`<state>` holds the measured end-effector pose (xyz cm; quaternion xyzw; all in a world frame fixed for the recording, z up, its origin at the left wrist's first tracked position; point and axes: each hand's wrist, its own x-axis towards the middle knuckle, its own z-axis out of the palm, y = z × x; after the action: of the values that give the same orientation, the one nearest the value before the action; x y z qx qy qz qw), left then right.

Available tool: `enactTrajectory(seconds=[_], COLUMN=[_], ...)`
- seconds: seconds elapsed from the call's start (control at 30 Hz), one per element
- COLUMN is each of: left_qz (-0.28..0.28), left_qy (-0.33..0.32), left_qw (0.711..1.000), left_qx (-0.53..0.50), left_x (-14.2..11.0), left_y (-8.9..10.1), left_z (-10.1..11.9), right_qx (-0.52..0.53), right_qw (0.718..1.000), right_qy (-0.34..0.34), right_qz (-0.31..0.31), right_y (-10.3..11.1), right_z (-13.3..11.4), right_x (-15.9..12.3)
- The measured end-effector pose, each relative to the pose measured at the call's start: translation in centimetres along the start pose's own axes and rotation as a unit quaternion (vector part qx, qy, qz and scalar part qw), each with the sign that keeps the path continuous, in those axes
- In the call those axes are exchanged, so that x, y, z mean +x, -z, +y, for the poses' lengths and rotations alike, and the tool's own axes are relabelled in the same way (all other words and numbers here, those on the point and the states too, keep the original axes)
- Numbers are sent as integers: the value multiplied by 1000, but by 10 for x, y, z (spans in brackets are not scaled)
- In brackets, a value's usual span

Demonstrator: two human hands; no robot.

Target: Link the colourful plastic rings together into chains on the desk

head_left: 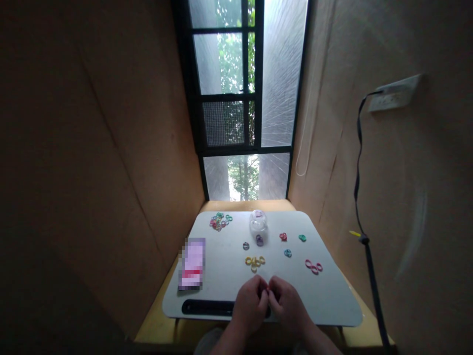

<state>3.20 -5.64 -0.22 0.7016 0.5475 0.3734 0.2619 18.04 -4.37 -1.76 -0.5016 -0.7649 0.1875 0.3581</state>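
My left hand and my right hand meet at the near edge of a white lap table. Both have fingers curled, pinching something small and reddish between the fingertips; I cannot make out what. Just beyond them lies a cluster of yellow rings. Pink rings lie to the right. Single rings sit further back: purple, blue, red, green. A mixed pile of coloured rings rests at the far left.
A clear plastic container stands at the table's far middle. A pink card lies near the left edge, with a black slot along the front. Brown walls close in both sides; a window is ahead. A black cable hangs at the right.
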Motion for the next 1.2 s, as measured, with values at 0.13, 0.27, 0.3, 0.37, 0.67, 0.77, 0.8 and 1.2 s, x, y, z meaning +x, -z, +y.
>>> enactTrajectory(seconds=[0.13,0.27,0.3,0.37,0.67,0.77,0.8,1.2], left_qz=[-5,-16,-18,-21,-38,-41,-41,-22], left_qy=[-1,0,0,2,18,22,23,18], left_qw=[1000,1000,1000,1000,999,999,999,999], left_qx=[-2,-8,-10,-18,-25,-20,-20,-30], left_x=[2,6,8,11,22,22,23,23], left_y=[1,5,5,7,10,10,10,6], left_z=[-3,-4,-3,-2,-4,-6,-6,-1], right_qx=[-9,-9,-8,-5,17,18,18,20], right_qw=[1000,1000,1000,1000,999,999,999,999], right_qy=[-3,-10,-11,-14,-10,-7,-7,-19], right_qz=[-9,-21,-23,-27,-39,-40,-41,-38], right_y=[-1,-2,-2,-2,-1,0,0,3], right_z=[-1,1,2,4,8,8,8,5], right_x=[2,7,9,12,22,22,22,22])
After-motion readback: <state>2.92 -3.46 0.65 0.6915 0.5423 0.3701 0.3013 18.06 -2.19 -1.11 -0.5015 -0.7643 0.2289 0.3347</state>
